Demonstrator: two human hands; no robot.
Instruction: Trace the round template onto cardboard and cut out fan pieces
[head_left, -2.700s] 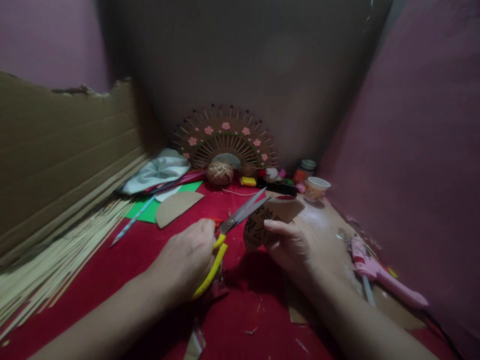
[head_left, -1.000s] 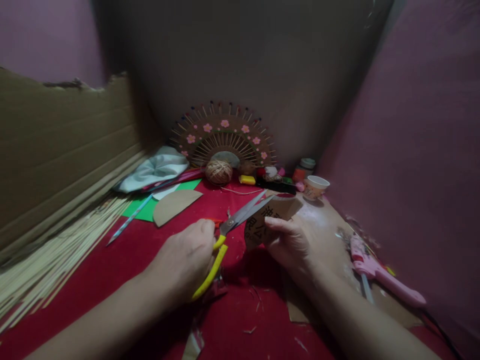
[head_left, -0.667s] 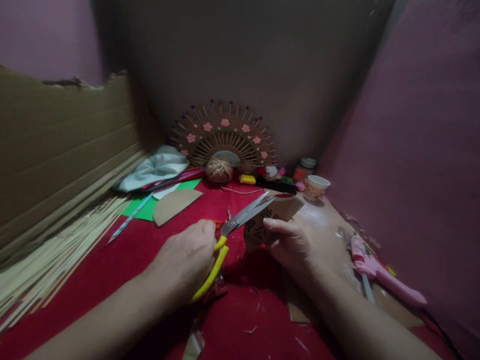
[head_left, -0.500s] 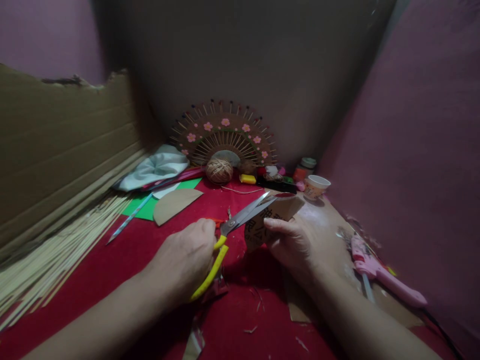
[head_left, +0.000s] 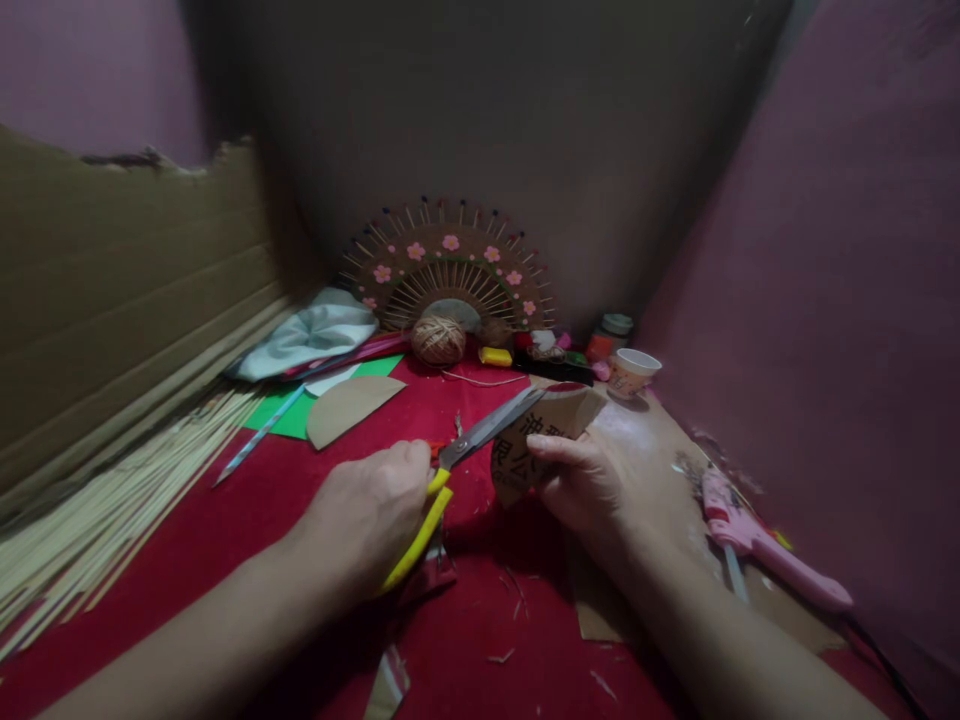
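Note:
My left hand [head_left: 382, 510] is closed round the yellow handles of a pair of scissors [head_left: 491, 425]. The blades point up and to the right, nearly together, with their tips at the edge of a piece of brown cardboard [head_left: 517, 455]. Dark printed characters cover the face of this cardboard, and its edge is curved. My right hand [head_left: 589, 490] pinches the cardboard, thumb on the printed side; the other fingers are mostly hidden behind it. Small cut scraps [head_left: 517, 595] lie on the red cloth [head_left: 480, 660] below.
Thin sticks [head_left: 135, 490] and a pencil [head_left: 259, 435] lie at left, near a half-round cardboard piece [head_left: 352, 410]. Behind stand a flowered fan [head_left: 450, 243] and a twine ball [head_left: 439, 340]. On the right are a paper cup [head_left: 634, 374] and a pink glue gun [head_left: 772, 550].
The scissor blades have closed from a parted position, and the yellow handles have drawn together. The printed cardboard has tilted slightly; my right hand keeps its pinch.

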